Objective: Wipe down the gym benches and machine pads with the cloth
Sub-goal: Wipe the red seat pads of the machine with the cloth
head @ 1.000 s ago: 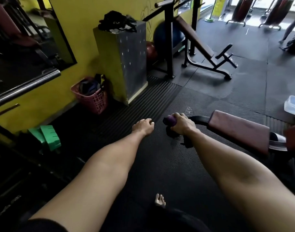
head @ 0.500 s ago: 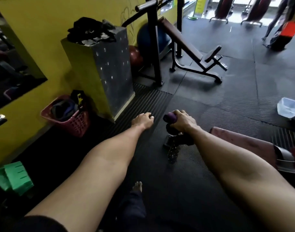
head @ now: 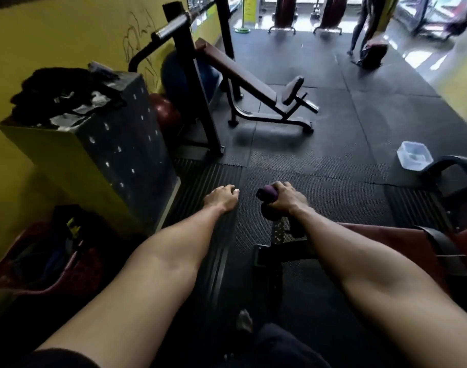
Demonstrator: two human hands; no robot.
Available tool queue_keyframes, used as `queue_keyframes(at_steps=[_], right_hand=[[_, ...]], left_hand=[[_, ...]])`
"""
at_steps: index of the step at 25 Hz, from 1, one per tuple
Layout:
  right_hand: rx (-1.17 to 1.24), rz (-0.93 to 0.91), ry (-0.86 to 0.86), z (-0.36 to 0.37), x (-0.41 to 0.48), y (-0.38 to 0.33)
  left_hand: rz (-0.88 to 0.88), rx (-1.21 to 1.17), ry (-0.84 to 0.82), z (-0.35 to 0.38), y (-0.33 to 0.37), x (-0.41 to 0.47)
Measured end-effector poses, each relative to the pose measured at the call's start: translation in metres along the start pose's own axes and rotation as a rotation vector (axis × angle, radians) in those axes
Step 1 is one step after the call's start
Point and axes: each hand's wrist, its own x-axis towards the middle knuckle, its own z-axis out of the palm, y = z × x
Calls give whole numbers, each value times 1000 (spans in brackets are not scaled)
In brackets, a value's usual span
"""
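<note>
My right hand (head: 286,199) grips a bunched purple cloth (head: 266,194) and holds it against the black end of a bench frame (head: 280,232). That bench's maroon pad (head: 394,240) lies low at the right, partly hidden under my right forearm. My left hand (head: 221,199) hangs beside it over the rubber floor with loosely curled fingers and holds nothing. An incline bench (head: 240,73) with a brown pad stands farther back under a barbell rack (head: 198,83).
A yellow and black box (head: 94,155) with dark clothes on top stands at the left, with a red basket (head: 41,264) in front of it. Exercise balls (head: 171,75) sit behind the rack. A clear plastic tub (head: 414,155) lies on the floor at the right. A person (head: 365,25) bends at the far back.
The view has swung right and moved forward, so the box and basket slid left. The maroon pad has come nearer under my right forearm. Both hands keep their pose.
</note>
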Motion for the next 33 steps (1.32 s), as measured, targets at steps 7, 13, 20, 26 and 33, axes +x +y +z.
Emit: queue_keyframes(at_steps=[7,13,20,26,33], right_hand=[[-3,105,94,-42,153,5],[25,211,151,-102,244,14],[68,453,257,-155,335,50],[103,684,362,-198,377,79],[130,921,485,-239,387,143]], left_hand=[[132,26,-4,-40,40,171],[263,36,-23,-74,100,288],[548,93,-104,-92,194,423],[812,169,-209,-100,276,496],[1054,187,-308,-85,389,544]])
